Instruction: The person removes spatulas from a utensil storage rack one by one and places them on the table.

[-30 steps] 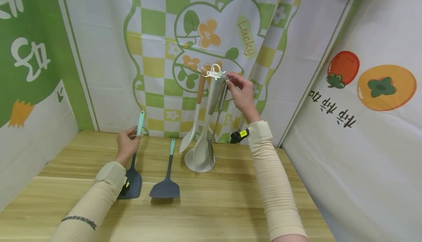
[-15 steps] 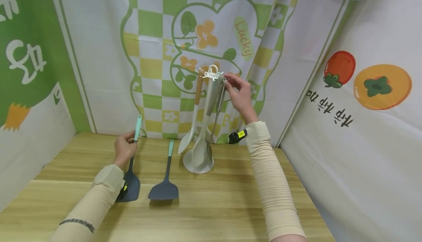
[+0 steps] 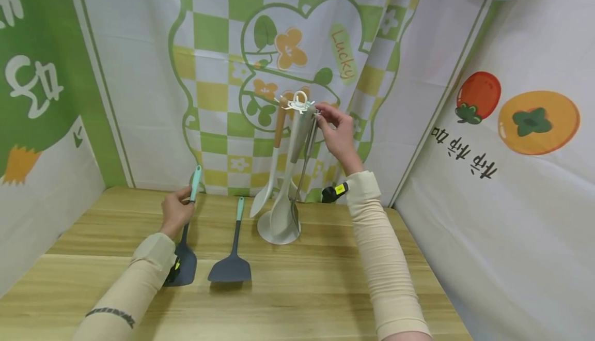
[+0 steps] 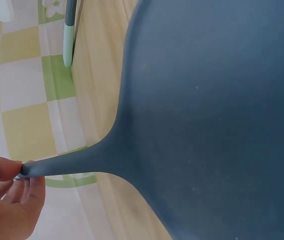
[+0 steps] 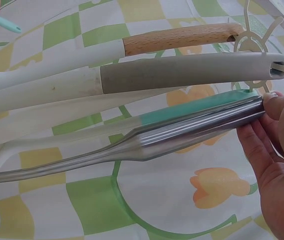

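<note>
In the head view my left hand [image 3: 176,211] pinches a dark grey turner [image 3: 187,261] with a mint handle, low on that handle. Its broad blade fills most of the left wrist view. My right hand [image 3: 340,133] pinches the top end of a steel utensil's handle [image 5: 196,122] at the white utensil rack [image 3: 299,102]. Also hanging there are a white utensil with a wooden handle [image 5: 181,40], a pale ladle-like one with a grey handle [image 5: 191,72], and one with a mint handle [image 5: 196,106]. The steel utensil's lower end is partly hidden.
A second dark grey turner [image 3: 231,268] with a mint handle lies on the wooden table [image 3: 297,299] between the left hand and the rack. The rack's round base [image 3: 265,230] stands near the table's back edge, in front of a checked cloth [image 3: 211,67].
The head view has shifted slightly. My left hand has come down a little with the turner. My right hand stays at the steel utensil's handle end by the rack top.
</note>
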`<state>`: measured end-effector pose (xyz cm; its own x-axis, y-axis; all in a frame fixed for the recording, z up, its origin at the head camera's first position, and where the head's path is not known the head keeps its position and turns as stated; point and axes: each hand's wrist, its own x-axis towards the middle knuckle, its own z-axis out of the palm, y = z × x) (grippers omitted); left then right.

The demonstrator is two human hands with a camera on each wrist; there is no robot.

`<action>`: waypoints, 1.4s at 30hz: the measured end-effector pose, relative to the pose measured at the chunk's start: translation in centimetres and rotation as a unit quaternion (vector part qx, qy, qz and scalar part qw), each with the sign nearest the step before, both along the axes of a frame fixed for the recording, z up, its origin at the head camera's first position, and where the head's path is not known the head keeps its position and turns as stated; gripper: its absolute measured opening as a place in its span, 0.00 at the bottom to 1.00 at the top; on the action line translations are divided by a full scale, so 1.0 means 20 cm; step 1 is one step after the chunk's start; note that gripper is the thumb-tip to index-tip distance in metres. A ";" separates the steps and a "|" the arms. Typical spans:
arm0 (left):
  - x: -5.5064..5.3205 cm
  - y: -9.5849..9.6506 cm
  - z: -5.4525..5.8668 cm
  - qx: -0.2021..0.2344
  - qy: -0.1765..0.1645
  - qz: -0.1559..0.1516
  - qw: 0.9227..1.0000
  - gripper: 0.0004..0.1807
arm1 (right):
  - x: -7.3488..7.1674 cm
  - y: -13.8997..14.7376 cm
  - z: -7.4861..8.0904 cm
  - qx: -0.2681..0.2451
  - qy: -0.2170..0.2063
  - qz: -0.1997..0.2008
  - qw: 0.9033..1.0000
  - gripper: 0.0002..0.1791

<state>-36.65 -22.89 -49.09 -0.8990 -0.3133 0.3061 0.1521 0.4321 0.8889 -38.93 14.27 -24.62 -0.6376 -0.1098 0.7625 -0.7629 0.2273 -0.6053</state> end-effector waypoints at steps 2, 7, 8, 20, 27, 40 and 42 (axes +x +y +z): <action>0.00 0.00 -0.01 -0.002 -0.002 -0.003 1.000 0.29 | 0.00 0.00 0.00 0.000 -0.002 0.000 1.000 0.13; -0.01 0.00 -0.02 -0.003 -0.007 -0.008 1.000 0.28 | 0.00 0.00 0.00 -0.001 -0.001 0.002 1.000 0.14; 0.00 0.00 -0.02 -0.003 -0.006 -0.008 1.000 0.28 | 0.00 0.00 0.00 -0.002 -0.001 0.002 1.000 0.14; -0.01 0.01 -0.05 -0.010 -0.010 -0.014 1.000 0.26 | 0.01 0.00 0.00 -0.001 -0.002 -0.001 1.000 0.13; -0.01 0.02 -0.06 -0.018 -0.017 -0.015 1.000 0.24 | 0.01 -0.01 0.00 -0.002 0.005 0.000 1.000 0.13; -0.03 0.02 -0.08 -0.042 -0.023 -0.020 0.999 0.23 | 0.00 -0.01 0.00 -0.005 0.008 0.001 1.000 0.13; -0.04 0.02 -0.08 -0.045 -0.030 -0.022 0.998 0.23 | 0.00 -0.01 0.00 -0.004 0.011 0.002 1.000 0.13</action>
<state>-37.37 -22.57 -50.76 -0.9284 -0.2478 0.2768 0.1203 0.5044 0.8550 -38.96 14.17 -24.64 -0.6199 -0.1050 0.7776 -0.7771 0.2194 -0.5899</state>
